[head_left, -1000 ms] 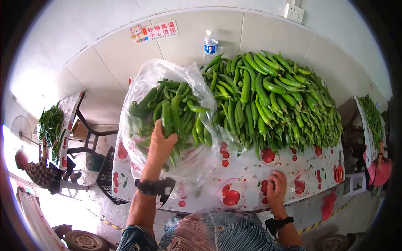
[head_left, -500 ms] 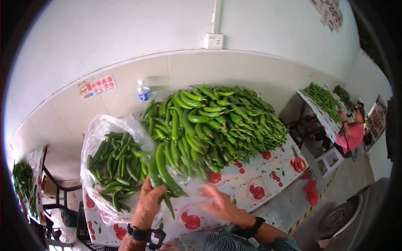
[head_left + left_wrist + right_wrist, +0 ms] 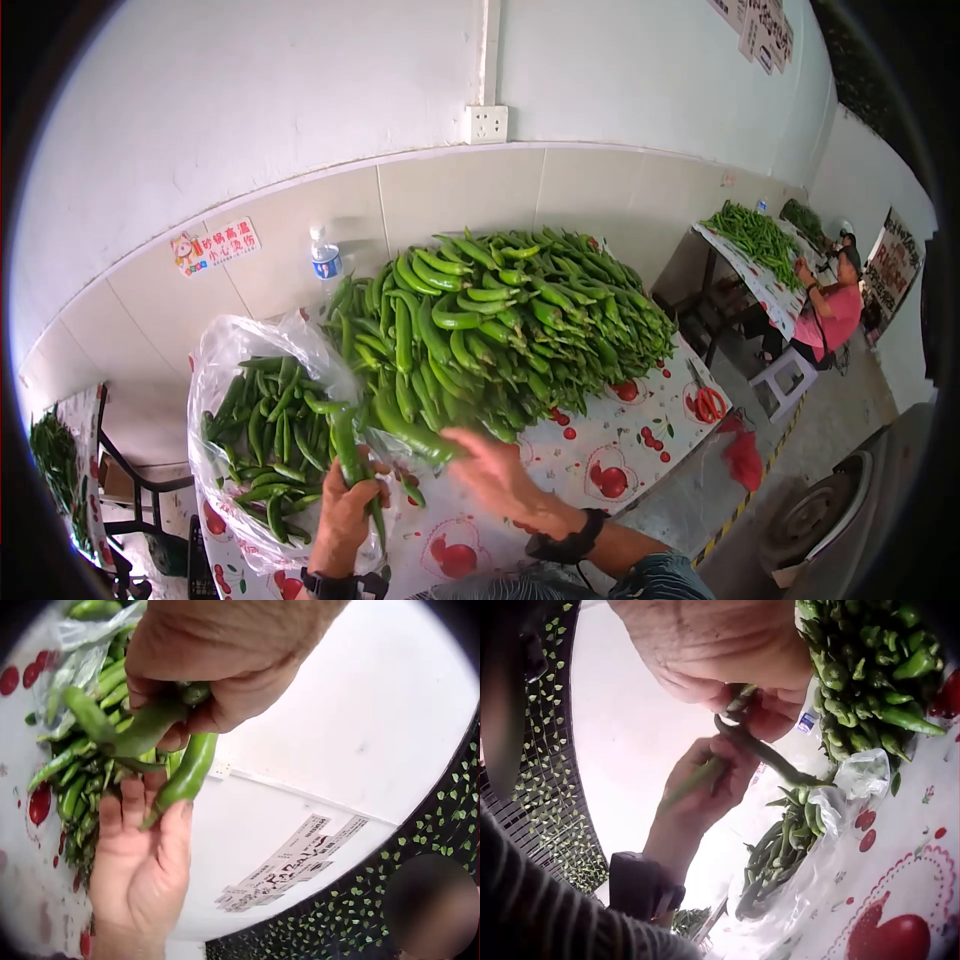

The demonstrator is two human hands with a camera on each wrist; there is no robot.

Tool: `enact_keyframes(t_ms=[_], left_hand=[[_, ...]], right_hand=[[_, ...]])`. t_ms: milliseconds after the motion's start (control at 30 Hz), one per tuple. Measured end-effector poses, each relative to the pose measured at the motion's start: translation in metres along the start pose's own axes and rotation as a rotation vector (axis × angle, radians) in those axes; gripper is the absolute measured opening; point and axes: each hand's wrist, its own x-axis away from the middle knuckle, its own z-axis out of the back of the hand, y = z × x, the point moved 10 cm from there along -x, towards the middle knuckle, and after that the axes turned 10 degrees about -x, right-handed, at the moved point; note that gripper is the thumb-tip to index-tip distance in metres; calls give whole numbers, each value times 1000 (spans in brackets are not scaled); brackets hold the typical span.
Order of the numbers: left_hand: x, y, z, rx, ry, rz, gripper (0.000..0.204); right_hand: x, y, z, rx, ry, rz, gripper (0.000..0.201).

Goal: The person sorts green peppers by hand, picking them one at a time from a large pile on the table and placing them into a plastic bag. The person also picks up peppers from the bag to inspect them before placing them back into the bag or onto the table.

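My left hand (image 3: 347,508) grips several long green peppers (image 3: 345,445) at the front right of the clear plastic bag. Its thumb and fingers curl round them in the left wrist view. My right hand (image 3: 500,480), blurred, is at the end of one pepper (image 3: 415,437); in the left wrist view that pepper's end (image 3: 187,776) lies between thumb and fingers of the right hand (image 3: 139,874). The right wrist view has the right fingers curled round a pepper end (image 3: 739,701). More peppers (image 3: 270,430) lie in the open bag (image 3: 210,385).
A large pile of green peppers (image 3: 540,330) covers the back of the patterned table (image 3: 545,480). Behind it are a water bottle (image 3: 325,258) and the wall. Red scissors (image 3: 708,404) lie at the right end. A seated person (image 3: 835,310) works at another table.
The left hand has come out of the bag area towards me with peppers. From the table's front edge, the right hand has risen to one pepper. The head view has turned right.
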Motion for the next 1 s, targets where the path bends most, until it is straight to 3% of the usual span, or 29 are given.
enact_keyframes(t_ms=[67, 200, 267, 433, 533, 567, 767, 1000], left_hand=[[5, -1, 24, -35, 38, 8, 42], [19, -13, 57, -24, 98, 36, 41], [23, -21, 63, -21, 136, 67, 41], [28, -35, 60, -44, 113, 171, 41], [31, -9, 44, -294, -6, 95, 30], [32, -9, 45, -233, 67, 106, 25], [33, -16, 52, -231, 69, 140, 24], [26, -19, 48, -197, 105, 150, 23]], right_hand=[[-22, -25, 33, 63, 58, 97, 42], [-78, -112, 95, 534, 217, 274, 35], [-118, -120, 119, 684, 175, 330, 33], [-198, -109, 141, 858, 147, 167, 30], [-234, -85, 149, 872, 125, 142, 29], [-244, -79, 148, 891, 119, 132, 30], [-270, -34, 156, 1109, 93, 2, 32], [-277, -27, 158, 1342, 96, -137, 27]])
